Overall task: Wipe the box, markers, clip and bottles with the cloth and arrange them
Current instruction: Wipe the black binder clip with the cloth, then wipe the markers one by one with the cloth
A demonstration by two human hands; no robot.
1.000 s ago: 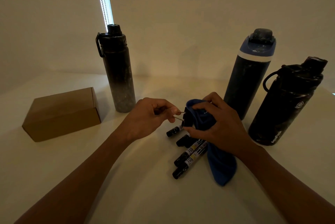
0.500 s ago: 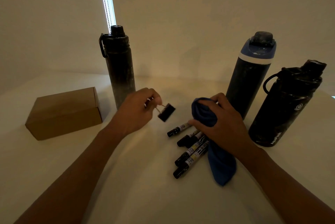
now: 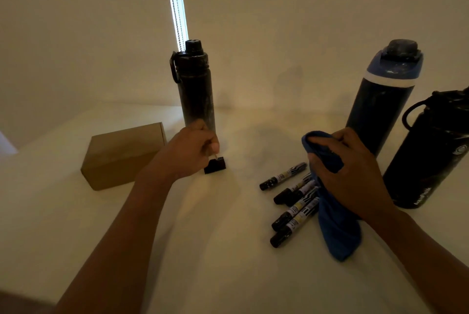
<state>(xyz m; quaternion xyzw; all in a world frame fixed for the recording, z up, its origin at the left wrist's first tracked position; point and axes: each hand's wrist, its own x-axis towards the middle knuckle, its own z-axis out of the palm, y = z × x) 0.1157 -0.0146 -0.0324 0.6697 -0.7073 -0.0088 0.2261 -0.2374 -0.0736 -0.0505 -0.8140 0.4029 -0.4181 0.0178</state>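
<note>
1. A brown cardboard box (image 3: 121,153) sits closed on the pale table (image 3: 223,263), farthest left.
2. A slim black bottle (image 3: 196,90) stands upright just behind and to the right of the box, a bright light strip (image 3: 175,1) on the wall above it.
3. The left hand (image 3: 187,156) is in front of that bottle's base. Its fingers (image 3: 215,146) are curled in, thumb against forefinger, pinching the wire handle of the black clip (image 3: 215,166). The clip hangs low at the table; whether it touches cannot be told.
4. Black markers (image 3: 291,202) with pale labels lie in a loose fan on the table, well apart from the clip, caps pointing lower left.
5. The right hand (image 3: 355,181) has its fingers (image 3: 317,161) wrapped round the bunched blue cloth (image 3: 337,235), whose tail trails onto the table over the markers' right ends.
6. A dark bottle with a blue lid (image 3: 380,100) stands upright just behind the right hand.
7. A black bottle with a loop handle (image 3: 431,161) stands at the far right, partly cut off by the frame edge.
</note>
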